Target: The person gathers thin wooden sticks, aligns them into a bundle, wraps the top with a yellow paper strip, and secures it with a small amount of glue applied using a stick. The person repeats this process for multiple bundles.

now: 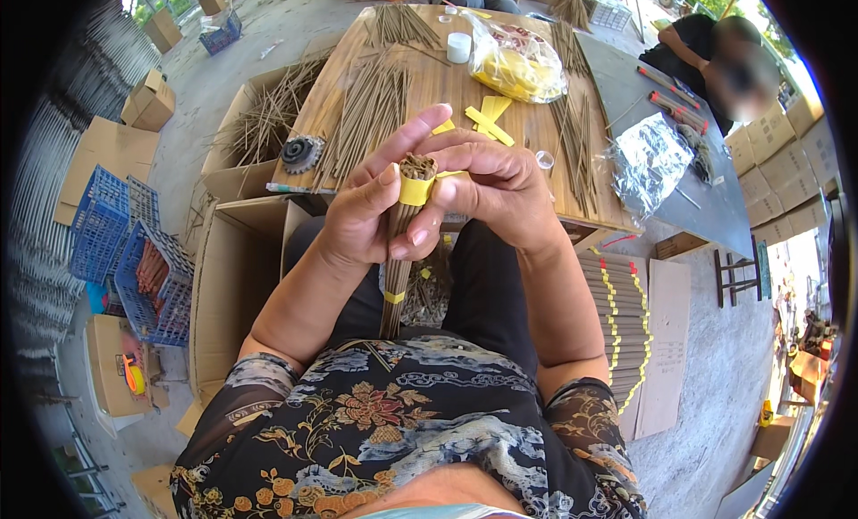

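The left hand grips a slim bundle of thin brown sticks above the dark-trousered lap, the right hand pinching its wide yellow top band, seemingly nearly secured, a narrow yellow lower band already on, loose brown sticks left unbanded
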Demonstrator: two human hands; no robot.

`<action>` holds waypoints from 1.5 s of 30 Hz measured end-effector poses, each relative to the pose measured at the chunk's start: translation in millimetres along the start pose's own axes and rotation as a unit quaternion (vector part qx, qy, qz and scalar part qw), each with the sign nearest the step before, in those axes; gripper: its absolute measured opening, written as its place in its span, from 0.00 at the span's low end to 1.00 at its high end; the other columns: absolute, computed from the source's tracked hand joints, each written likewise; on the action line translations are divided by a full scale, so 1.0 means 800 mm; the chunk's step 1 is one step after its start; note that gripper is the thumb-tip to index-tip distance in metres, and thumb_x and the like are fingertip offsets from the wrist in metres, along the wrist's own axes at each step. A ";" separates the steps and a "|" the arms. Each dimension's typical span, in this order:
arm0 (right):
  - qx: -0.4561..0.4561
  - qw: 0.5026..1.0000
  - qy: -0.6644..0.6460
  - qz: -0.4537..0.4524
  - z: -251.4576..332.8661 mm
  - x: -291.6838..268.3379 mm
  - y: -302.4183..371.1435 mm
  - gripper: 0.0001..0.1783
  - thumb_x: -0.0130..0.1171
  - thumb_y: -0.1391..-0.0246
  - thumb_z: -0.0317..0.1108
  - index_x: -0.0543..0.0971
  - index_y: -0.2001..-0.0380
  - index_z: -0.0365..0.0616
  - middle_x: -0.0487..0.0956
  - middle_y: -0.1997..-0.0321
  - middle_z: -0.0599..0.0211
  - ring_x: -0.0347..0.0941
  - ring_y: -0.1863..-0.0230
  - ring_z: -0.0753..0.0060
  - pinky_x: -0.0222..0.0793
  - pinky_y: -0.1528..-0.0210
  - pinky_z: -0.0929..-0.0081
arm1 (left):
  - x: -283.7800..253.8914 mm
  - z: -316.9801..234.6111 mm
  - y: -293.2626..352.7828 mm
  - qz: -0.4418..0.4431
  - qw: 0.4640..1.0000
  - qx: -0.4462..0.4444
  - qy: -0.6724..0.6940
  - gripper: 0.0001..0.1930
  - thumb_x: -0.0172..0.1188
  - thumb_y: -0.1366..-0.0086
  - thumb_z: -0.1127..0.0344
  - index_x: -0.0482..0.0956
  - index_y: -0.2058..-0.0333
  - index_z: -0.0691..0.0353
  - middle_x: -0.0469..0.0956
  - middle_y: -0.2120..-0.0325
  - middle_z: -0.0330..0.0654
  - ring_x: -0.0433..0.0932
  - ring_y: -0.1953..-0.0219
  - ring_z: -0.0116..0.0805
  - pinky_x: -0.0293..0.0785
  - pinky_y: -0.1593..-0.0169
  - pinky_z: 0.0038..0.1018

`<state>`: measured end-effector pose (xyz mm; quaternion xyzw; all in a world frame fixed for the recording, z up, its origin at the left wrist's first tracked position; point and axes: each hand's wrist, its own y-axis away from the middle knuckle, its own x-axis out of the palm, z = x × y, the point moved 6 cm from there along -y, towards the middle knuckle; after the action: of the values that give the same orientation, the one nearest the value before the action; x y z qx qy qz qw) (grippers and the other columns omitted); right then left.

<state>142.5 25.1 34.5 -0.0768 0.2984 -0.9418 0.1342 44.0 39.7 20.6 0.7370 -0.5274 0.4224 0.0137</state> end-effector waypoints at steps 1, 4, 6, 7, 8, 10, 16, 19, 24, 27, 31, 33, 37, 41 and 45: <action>0.006 1.000 -0.009 0.001 0.004 0.002 0.001 0.10 0.62 0.57 0.26 0.77 0.67 0.38 0.74 0.60 0.58 0.70 0.58 0.69 0.65 0.56 0.74 | 0.000 0.001 0.000 -0.018 1.000 0.000 -0.002 0.33 0.47 0.37 0.57 0.41 0.39 0.61 0.70 0.82 0.46 0.63 0.90 0.24 0.63 0.85 0.16; -0.001 0.999 0.039 0.017 0.014 0.002 -0.003 0.11 0.62 0.58 0.24 0.77 0.67 0.38 0.74 0.59 0.58 0.70 0.57 0.68 0.65 0.55 0.75 | -0.004 0.002 -0.001 -0.022 1.000 -0.001 -0.007 0.33 0.47 0.37 0.58 0.41 0.39 0.61 0.70 0.82 0.46 0.64 0.89 0.24 0.64 0.85 0.17; -0.008 0.999 0.046 0.027 0.013 -0.001 -0.004 0.11 0.61 0.57 0.23 0.77 0.66 0.38 0.75 0.59 0.58 0.70 0.57 0.69 0.65 0.55 0.75 | -0.003 0.002 -0.001 -0.011 1.000 -0.001 -0.014 0.33 0.47 0.37 0.58 0.41 0.39 0.62 0.70 0.81 0.46 0.64 0.89 0.24 0.64 0.85 0.17; -0.007 0.999 0.023 0.029 0.008 -0.003 -0.004 0.11 0.61 0.56 0.23 0.77 0.65 0.37 0.75 0.60 0.59 0.70 0.57 0.70 0.65 0.55 0.76 | -0.001 0.001 -0.003 -0.008 1.000 0.000 -0.019 0.33 0.47 0.37 0.58 0.41 0.40 0.62 0.70 0.81 0.46 0.64 0.89 0.24 0.64 0.85 0.17; -0.007 0.999 0.001 0.032 0.005 -0.005 -0.004 0.11 0.60 0.56 0.23 0.77 0.65 0.37 0.75 0.60 0.59 0.70 0.57 0.70 0.65 0.55 0.76 | 0.001 0.000 -0.003 -0.004 1.000 0.000 -0.025 0.33 0.47 0.37 0.58 0.41 0.40 0.63 0.70 0.81 0.45 0.64 0.89 0.24 0.64 0.85 0.17; 0.056 0.998 -0.024 0.016 -0.004 -0.011 -0.004 0.10 0.58 0.53 0.25 0.77 0.65 0.35 0.76 0.62 0.61 0.71 0.58 0.72 0.66 0.55 0.78 | -0.001 -0.003 -0.005 0.028 0.999 0.011 -0.021 0.32 0.46 0.36 0.57 0.43 0.40 0.64 0.69 0.81 0.45 0.63 0.89 0.24 0.62 0.85 0.17; 0.158 0.970 -0.024 -0.181 -0.055 -0.050 0.017 0.10 0.53 0.46 0.34 0.78 0.69 0.39 0.77 0.76 0.67 0.68 0.75 0.84 0.64 0.70 0.87 | -0.021 -0.032 -0.009 -0.018 0.997 0.051 -0.049 0.26 0.42 0.35 0.55 0.57 0.47 0.71 0.69 0.79 0.42 0.64 0.85 0.23 0.62 0.80 0.20; 0.261 0.947 0.085 -0.167 -0.067 -0.052 0.037 0.11 0.54 0.47 0.37 0.77 0.68 0.39 0.76 0.79 0.70 0.67 0.77 0.86 0.62 0.71 0.87 | -0.033 -0.053 -0.004 -0.071 0.987 0.091 -0.112 0.23 0.43 0.35 0.53 0.64 0.54 0.71 0.70 0.77 0.41 0.65 0.83 0.23 0.62 0.79 0.19; 0.094 0.861 0.498 -0.040 -0.080 -0.035 0.054 0.30 0.59 0.55 0.36 0.64 0.49 0.38 0.73 0.57 0.56 0.65 0.51 0.57 0.62 0.50 0.62 | -0.046 -0.113 -0.009 -0.088 0.969 0.223 -0.060 0.17 0.39 0.33 0.56 0.65 0.61 0.67 0.67 0.72 0.41 0.64 0.76 0.26 0.63 0.72 0.22; 0.019 0.896 0.443 -0.013 -0.081 -0.004 0.061 0.50 0.66 0.62 0.38 0.48 0.40 0.38 0.57 0.41 0.44 0.52 0.40 0.47 0.50 0.39 0.62 | -0.067 -0.124 -0.005 -0.143 0.952 0.258 0.086 0.18 0.39 0.33 0.58 0.64 0.63 0.72 0.65 0.70 0.48 0.65 0.70 0.34 0.66 0.64 0.26; -0.179 0.958 0.174 -0.137 -0.043 0.022 0.049 0.54 0.67 0.63 0.47 0.47 0.40 0.37 0.53 0.39 0.46 0.47 0.36 0.53 0.40 0.37 0.61 | -0.114 -0.090 0.009 -0.259 0.931 0.237 0.100 0.20 0.33 0.32 0.56 0.65 0.68 0.69 0.71 0.67 0.55 0.73 0.64 0.44 0.73 0.56 0.37; -0.185 0.956 0.172 -0.151 -0.026 0.024 0.045 0.48 0.63 0.59 0.51 0.52 0.42 0.37 0.58 0.41 0.47 0.51 0.38 0.54 0.42 0.37 0.61 | -0.113 -0.064 0.014 -0.314 0.913 0.229 0.125 0.21 0.31 0.32 0.56 0.65 0.68 0.69 0.72 0.67 0.57 0.74 0.63 0.45 0.73 0.55 0.37; -0.214 0.956 0.122 -0.157 0.011 0.012 0.034 0.37 0.54 0.52 0.55 0.63 0.49 0.35 0.67 0.48 0.49 0.60 0.44 0.58 0.51 0.41 0.62 | -0.122 -0.023 0.025 -0.351 0.931 0.083 0.053 0.19 0.34 0.32 0.57 0.63 0.62 0.70 0.72 0.62 0.57 0.71 0.56 0.45 0.69 0.51 0.35; -0.054 0.977 0.018 -0.204 0.041 -0.005 0.016 0.13 0.52 0.48 0.35 0.72 0.65 0.35 0.74 0.78 0.66 0.70 0.75 0.77 0.66 0.71 0.81 | -0.128 -0.014 0.059 -0.486 0.867 -0.006 -0.105 0.28 0.48 0.37 0.54 0.56 0.49 0.73 0.65 0.53 0.57 0.64 0.48 0.42 0.64 0.47 0.34; 0.287 0.952 0.072 -0.075 0.005 0.021 0.005 0.10 0.55 0.50 0.34 0.74 0.74 0.37 0.69 0.87 0.72 0.66 0.85 0.83 0.62 0.82 0.85 | -0.041 -0.068 0.025 -0.227 0.914 0.145 -0.305 0.40 0.57 0.43 0.53 0.46 0.43 0.72 0.64 0.52 0.56 0.63 0.46 0.43 0.60 0.45 0.36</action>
<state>128.5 14.7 36.4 0.0106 0.0179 -0.9981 0.0575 -8.2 81.2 26.4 0.9237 -0.2580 0.2342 -0.1592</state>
